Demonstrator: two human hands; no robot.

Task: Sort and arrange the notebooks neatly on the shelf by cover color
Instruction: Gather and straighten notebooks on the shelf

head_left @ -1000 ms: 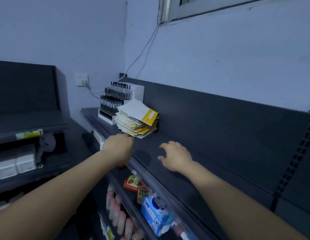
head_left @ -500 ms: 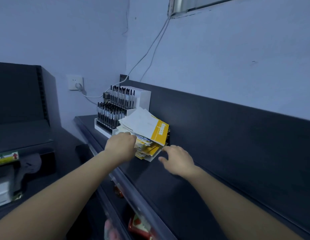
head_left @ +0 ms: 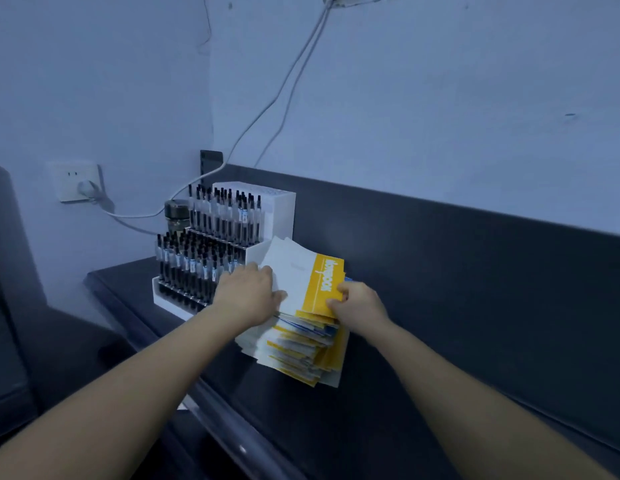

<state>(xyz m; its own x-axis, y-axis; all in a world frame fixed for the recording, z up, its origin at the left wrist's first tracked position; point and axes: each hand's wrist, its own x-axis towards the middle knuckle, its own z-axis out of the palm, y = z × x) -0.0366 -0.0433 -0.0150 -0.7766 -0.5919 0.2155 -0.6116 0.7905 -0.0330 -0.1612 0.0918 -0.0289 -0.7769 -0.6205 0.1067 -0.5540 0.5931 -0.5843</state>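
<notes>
Wall socket [head_left: 76, 181] with a white plug sits at the far left, and beside it on the dark shelf [head_left: 388, 403] stands a white tiered pen rack [head_left: 215, 251] full of black-capped pens, a small jar [head_left: 177, 214] tucked behind it. Just right of the rack lies the untidy pile of notebooks [head_left: 298, 344], yellow, white and blue edges fanned out, close to the shelf's dark back panel. The left hand [head_left: 248, 297] curls over the pile's left side, fingers pressing the white-and-yellow top notebook [head_left: 301, 282], while the right hand [head_left: 360, 306] pinches that cover's yellow right edge.
</notes>
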